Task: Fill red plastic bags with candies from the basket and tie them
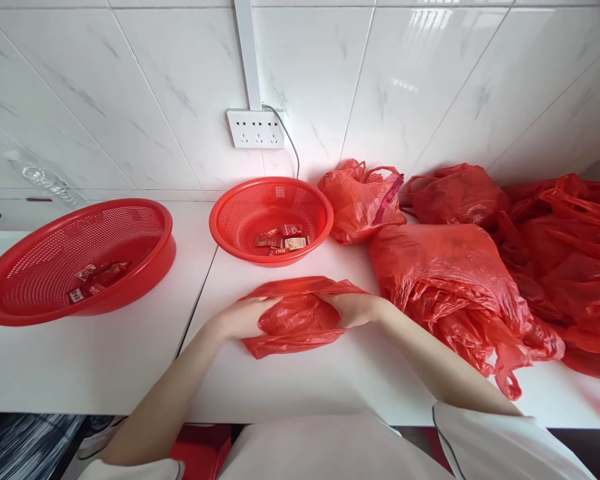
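Observation:
A thin red plastic bag (pixel 293 341) lies in front of me on the white table, its mouth spread wide. My left hand (pixel 247 317) reaches into the bag's left side and holds its edge, with the fingertips hidden by the film. On the opposite side my right hand (pixel 356 311) holds the bag the same way, its fingers mostly covered by red plastic. Just beyond the bag stands a round red plastic basket (pixel 220 233) with several small wrapped packets (pixel 295 243) in it.
At left, a larger red basket (pixel 163 257) contains several small packets (pixel 97 279). Filled red bags (pixel 363 200) and a heap of red plastic bags (pixel 445 267) crowd the right side. A clear bottle (pixel 50 181) lies near the wall, below a socket strip (pixel 256 129) with a cable.

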Demonstrator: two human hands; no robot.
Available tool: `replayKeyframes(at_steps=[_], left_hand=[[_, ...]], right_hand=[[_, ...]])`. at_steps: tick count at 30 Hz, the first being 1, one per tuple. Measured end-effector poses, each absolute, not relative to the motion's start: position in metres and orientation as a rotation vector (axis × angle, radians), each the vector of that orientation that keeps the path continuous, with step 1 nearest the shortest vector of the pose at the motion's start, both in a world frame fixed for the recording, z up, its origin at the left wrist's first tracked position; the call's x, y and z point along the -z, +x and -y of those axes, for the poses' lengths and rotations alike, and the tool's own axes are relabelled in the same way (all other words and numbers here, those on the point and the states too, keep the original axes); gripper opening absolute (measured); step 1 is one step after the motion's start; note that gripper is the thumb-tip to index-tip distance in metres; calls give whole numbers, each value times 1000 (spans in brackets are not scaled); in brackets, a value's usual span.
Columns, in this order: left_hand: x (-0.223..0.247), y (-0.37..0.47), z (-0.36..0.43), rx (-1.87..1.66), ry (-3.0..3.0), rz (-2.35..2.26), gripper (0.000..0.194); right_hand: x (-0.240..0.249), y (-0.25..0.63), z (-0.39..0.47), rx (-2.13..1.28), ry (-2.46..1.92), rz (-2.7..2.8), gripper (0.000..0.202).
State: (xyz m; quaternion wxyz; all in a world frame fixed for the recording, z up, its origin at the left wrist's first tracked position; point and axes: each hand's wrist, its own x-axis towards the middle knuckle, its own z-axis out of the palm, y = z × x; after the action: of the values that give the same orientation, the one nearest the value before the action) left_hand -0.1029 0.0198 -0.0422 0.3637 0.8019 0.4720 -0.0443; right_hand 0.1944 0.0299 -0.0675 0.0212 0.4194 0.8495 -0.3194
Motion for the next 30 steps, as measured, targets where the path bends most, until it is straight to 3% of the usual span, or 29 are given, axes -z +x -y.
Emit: replayKeyframes(at_steps=[3, 6, 9, 15, 19, 23, 28, 30], left_hand=[[36, -110, -38, -260, 1667, -1228, 65], [31, -104, -51, -609, 1028, -1292, 72], [28, -95, -61, -708, 657, -1205, 75], [32, -81, -72, -1059, 562, -1032, 27], [45, -73, -69, -1241, 537, -1056, 12], [55, -76, -61, -1334, 607, -1170, 10], [50, -86, -53, -1343, 697, -1219, 17], [46, -90, -51, -1394, 701, -1222, 22]], right_hand=[[66, 196, -31, 1022, 1260, -2624, 104], [54, 186, -28, 1007, 1306, -2679, 83], [36, 173, -22, 1005, 1267, -2849, 57], [-6, 154, -18, 1033, 1053, -3028, 39], [-35, 149, -30, 1066, 1190, -3148, 34], [-48, 146, -40, 1023, 1488, -3174, 19], [-29, 117, -33, 1204, 671, -3107, 19], [-13, 100, -29, 1025, 749, -2998, 20]])
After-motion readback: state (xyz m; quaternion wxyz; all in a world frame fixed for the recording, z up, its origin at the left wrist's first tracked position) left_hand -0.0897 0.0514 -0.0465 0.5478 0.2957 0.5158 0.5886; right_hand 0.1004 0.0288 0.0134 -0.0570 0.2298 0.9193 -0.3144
